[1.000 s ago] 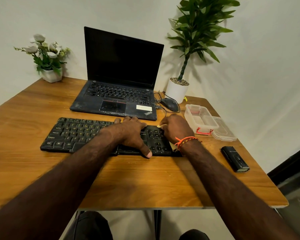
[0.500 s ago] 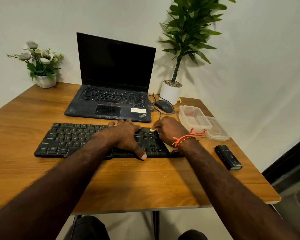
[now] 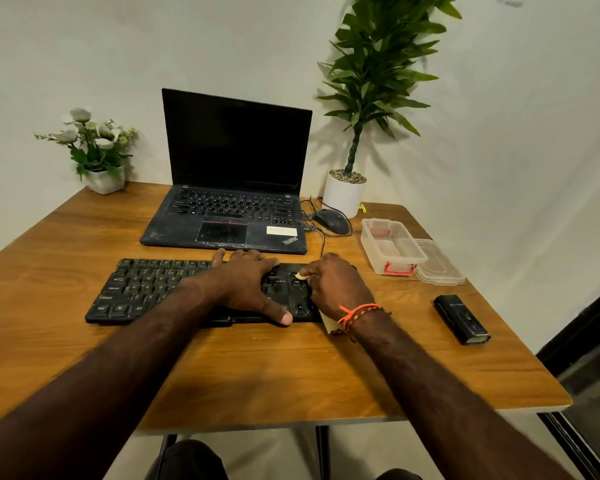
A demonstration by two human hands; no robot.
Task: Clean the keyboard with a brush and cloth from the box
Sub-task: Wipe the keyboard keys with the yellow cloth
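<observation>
the keyboard [image 3: 146, 289] lies across the middle of the table [image 3: 257, 368], parallel to the near edge, with a wide bare strip of wood between them. the left hand [image 3: 246, 285] rests flat on the keys, fingers spread, thumb at the keyboard's near edge. the right hand [image 3: 336, 285] curls round a pale cloth [image 3: 301, 276], pressing it on the right-end keys; a corner shows under the wrist. the open box [image 3: 392, 247] and its lid [image 3: 439, 263] sit just right of the keyboard, near the table's right edge. a laptop [image 3: 229, 220] stands just behind the keyboard.
</observation>
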